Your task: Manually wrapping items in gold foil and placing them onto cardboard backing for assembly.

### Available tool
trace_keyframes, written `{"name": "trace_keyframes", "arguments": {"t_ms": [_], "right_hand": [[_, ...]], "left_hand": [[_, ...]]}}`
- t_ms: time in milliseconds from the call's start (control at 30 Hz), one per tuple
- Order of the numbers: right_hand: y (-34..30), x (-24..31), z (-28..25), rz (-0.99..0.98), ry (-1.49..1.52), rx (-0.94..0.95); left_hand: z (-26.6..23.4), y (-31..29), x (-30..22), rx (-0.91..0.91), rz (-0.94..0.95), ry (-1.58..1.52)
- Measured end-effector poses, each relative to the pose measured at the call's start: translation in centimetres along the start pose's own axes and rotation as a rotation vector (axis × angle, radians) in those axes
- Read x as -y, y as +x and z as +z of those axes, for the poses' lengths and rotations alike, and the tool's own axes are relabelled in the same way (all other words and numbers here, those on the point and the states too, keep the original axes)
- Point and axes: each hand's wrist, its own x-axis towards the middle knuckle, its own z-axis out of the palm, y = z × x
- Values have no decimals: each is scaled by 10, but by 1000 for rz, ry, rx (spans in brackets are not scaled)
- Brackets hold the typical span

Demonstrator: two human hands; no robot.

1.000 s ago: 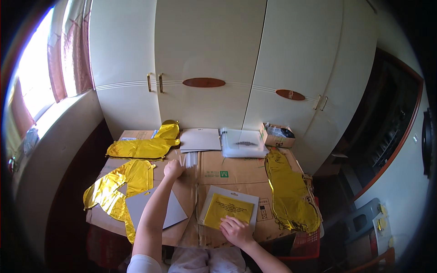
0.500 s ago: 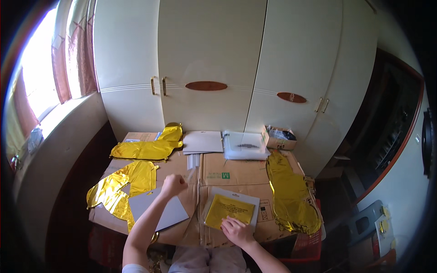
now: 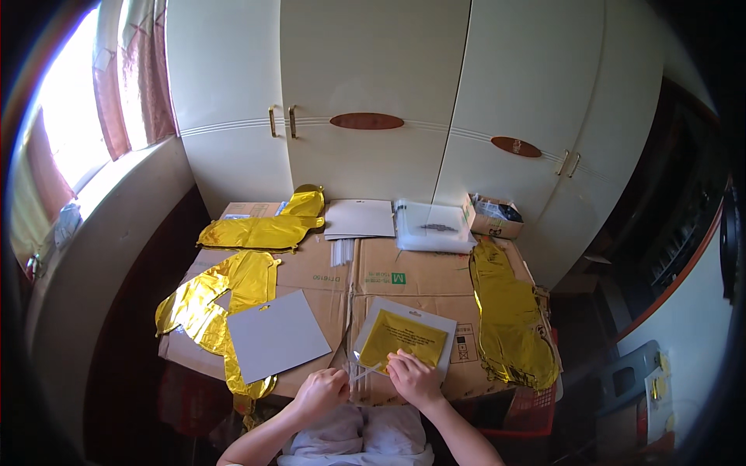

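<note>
A clear bag point(image 3: 362, 342) with a white card and a folded gold foil balloon point(image 3: 404, 339) lies on the cardboard near the front edge. My right hand point(image 3: 415, 380) has its fingers closed in a pinch at the bag's near edge. To its left, my left hand point(image 3: 322, 394) is closed, low over the front edge. A thin whitish strip point(image 3: 365, 373) runs between the hands at the bag's near left corner, one end at my left fingertips. The right fingers partly cover the bag's lower edge. Left of the bag rests a bare grey-white card point(image 3: 278, 339) with a hang hole.
Flat gold foil balloons lie at the left point(image 3: 250, 273), far left point(image 3: 256, 232) and right point(image 3: 509, 318). Along the back are a card stack point(image 3: 359, 219), white strips point(image 3: 342, 252), clear bags point(image 3: 434, 225) and a small box point(image 3: 497, 225). A red basket point(image 3: 536, 412) stands below right.
My left hand has come down from above the grey-white card to beside the bag's near left corner. My right fingers have gone from resting on the bag to pinching its edge. The view has shifted slightly.
</note>
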Motion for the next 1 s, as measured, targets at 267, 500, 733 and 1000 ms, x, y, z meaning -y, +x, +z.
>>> {"name": "trace_keyframes", "arguments": {"t_ms": [267,500,733,1000], "right_hand": [[2,3,-4,-52,5,3],[6,6,-7,-34,46,-34],[4,5,-7,-42,44,-17],[2,-1,-15,-93,121,81]], "left_hand": [[3,-1,-9,-93,-16,117],[27,26,-15,-122,-206,251],[35,25,-1,-170,-125,145],[8,13,-2,-164,47,149]]}}
